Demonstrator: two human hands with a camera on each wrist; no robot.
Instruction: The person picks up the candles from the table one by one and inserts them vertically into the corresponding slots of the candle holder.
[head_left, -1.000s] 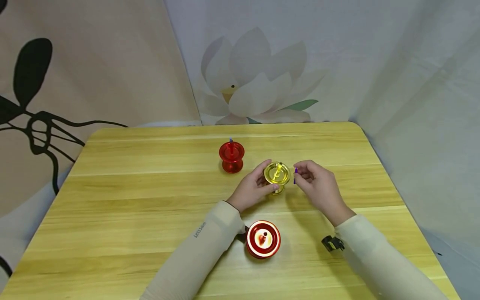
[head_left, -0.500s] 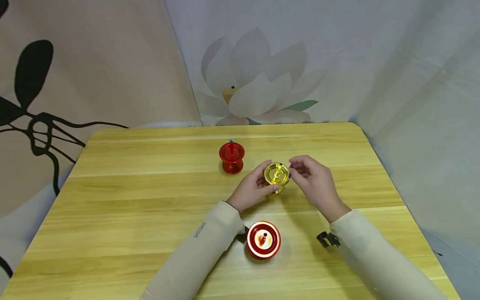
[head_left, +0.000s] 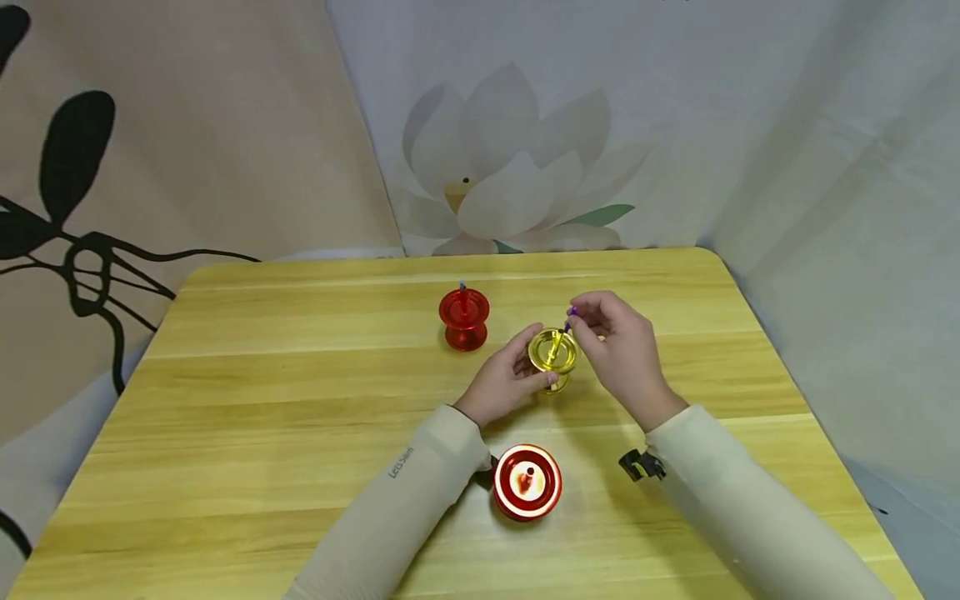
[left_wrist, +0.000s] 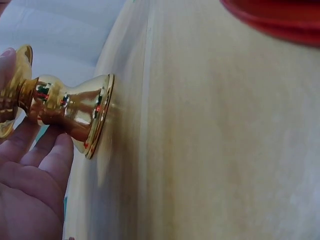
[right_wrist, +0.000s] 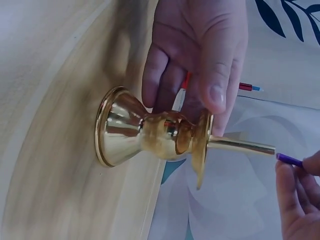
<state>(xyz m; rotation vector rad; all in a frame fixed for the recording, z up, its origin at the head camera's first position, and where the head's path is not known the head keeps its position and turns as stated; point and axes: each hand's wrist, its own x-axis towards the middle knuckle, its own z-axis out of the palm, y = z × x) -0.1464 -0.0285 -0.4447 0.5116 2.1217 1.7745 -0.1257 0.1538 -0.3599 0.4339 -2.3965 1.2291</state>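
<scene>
My left hand (head_left: 501,382) grips a shiny gold candlestick (right_wrist: 165,135) with a wide dish and a thin upright tube (right_wrist: 242,145). Thumb and fingers wrap around it below the dish, and its base is right at the table top in the left wrist view. Between thumb and fingertips, my right hand (head_left: 622,354) pinches a small purple stick (right_wrist: 289,160). In the right wrist view the stick's lower end is right at the tube's tip, slightly tilted to it. Much of the stick is hidden by the fingers.
Behind the left hand stands a red candlestick (head_left: 464,315) with a blue tip on its tube. Another red one (head_left: 527,483) stands nearer the front, beside the left sleeve (head_left: 405,500). All are on a wooden table (head_left: 262,400), with printed curtains (head_left: 570,108) behind.
My right hand has moved left and upward with the purple stick, from beside the gold candlestick to the top of its tube. The left hand keeps its hold in place.
</scene>
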